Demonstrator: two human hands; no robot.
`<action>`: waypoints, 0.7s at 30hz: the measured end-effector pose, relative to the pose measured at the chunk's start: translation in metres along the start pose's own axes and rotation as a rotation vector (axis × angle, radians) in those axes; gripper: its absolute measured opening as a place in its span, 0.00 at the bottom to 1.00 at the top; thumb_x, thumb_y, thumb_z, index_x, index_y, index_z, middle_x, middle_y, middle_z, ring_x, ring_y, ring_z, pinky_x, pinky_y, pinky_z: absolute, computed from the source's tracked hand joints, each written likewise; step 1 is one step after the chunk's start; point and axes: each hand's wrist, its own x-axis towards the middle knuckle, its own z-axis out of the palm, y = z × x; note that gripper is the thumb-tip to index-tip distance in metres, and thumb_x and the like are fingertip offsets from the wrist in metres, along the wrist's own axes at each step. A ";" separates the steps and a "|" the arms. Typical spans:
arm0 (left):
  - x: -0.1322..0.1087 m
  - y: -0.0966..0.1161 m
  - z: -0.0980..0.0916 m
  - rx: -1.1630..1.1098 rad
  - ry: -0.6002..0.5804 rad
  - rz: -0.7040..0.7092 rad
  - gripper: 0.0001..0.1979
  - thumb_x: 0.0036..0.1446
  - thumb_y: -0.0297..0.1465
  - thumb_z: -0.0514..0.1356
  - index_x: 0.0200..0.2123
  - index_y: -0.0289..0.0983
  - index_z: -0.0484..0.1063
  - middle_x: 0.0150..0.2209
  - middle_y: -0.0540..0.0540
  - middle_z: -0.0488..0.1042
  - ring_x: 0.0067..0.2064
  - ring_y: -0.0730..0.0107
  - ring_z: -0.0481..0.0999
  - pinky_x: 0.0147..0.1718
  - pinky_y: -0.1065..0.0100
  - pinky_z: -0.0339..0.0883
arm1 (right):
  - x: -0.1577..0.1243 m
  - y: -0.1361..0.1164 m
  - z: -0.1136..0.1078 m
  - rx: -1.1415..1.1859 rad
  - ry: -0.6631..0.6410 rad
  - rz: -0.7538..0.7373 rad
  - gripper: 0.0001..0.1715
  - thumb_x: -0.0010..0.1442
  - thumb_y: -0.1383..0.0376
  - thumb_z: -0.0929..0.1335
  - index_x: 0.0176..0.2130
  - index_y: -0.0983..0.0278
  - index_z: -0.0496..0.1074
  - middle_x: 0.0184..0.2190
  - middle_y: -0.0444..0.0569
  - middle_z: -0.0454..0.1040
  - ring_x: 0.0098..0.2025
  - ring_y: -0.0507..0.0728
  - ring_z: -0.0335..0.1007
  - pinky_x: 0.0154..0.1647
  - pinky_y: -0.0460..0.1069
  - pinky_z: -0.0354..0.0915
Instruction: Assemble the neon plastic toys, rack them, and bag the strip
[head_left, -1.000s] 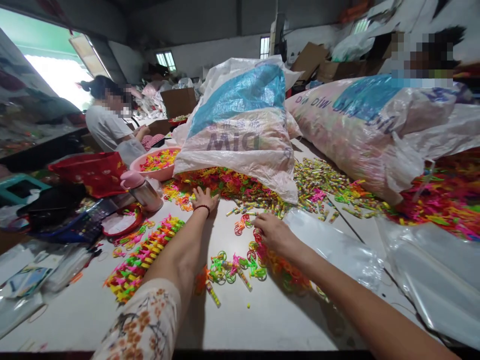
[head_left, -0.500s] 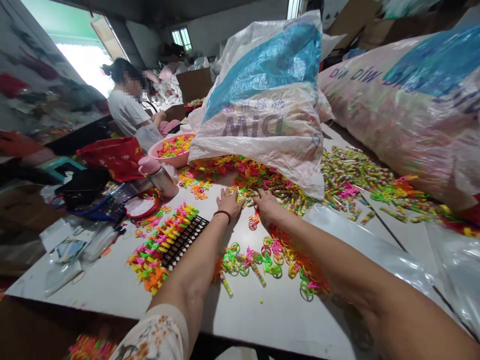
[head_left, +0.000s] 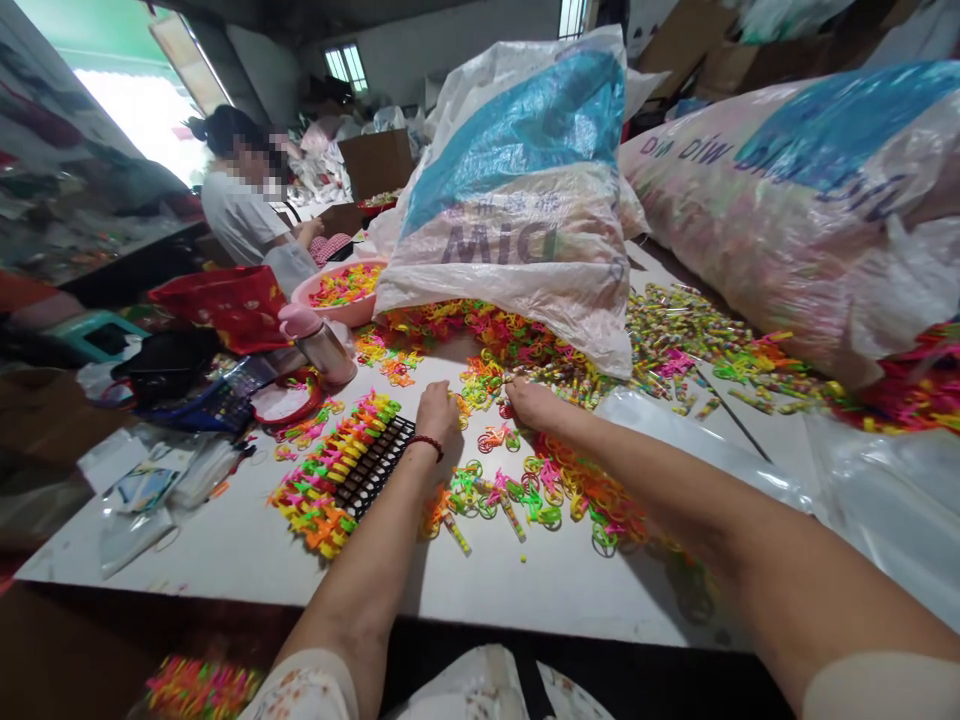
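As I stood by the worktop (head_left: 487,592), the left hand (head_left: 437,418) was half curled beside loose plastic pieces (head_left: 480,385); these looked light, bendy and apt to tangle, best pinched by a thin rim, and lay between it and the right hand (head_left: 531,402), also curled; I couldn't tell whether either held anything.

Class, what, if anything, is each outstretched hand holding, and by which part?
It cannot be told: the left hand and right hand are beside colourful pieces, but any grip is hidden.
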 end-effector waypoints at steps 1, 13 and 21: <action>-0.001 -0.004 -0.002 -0.011 0.015 -0.035 0.20 0.57 0.29 0.54 0.53 0.32 0.70 0.54 0.34 0.69 0.60 0.55 0.65 0.61 0.59 0.54 | 0.000 -0.002 0.000 0.051 0.012 0.031 0.15 0.58 0.75 0.65 0.46 0.69 0.70 0.50 0.64 0.69 0.49 0.62 0.70 0.50 0.52 0.62; -0.010 0.001 -0.002 -0.579 0.180 -0.273 0.03 0.48 0.26 0.59 0.28 0.35 0.72 0.41 0.42 0.72 0.49 0.61 0.72 0.49 0.63 0.66 | -0.052 -0.036 -0.038 1.076 0.123 0.290 0.08 0.63 0.70 0.63 0.31 0.66 0.67 0.26 0.48 0.73 0.24 0.48 0.66 0.26 0.42 0.67; -0.048 0.018 -0.038 -1.226 -0.033 -0.294 0.03 0.52 0.25 0.58 0.30 0.32 0.72 0.37 0.40 0.77 0.46 0.64 0.78 0.50 0.61 0.71 | -0.157 -0.064 -0.001 1.938 -0.029 0.329 0.15 0.50 0.65 0.77 0.36 0.67 0.73 0.28 0.43 0.72 0.22 0.44 0.63 0.15 0.36 0.57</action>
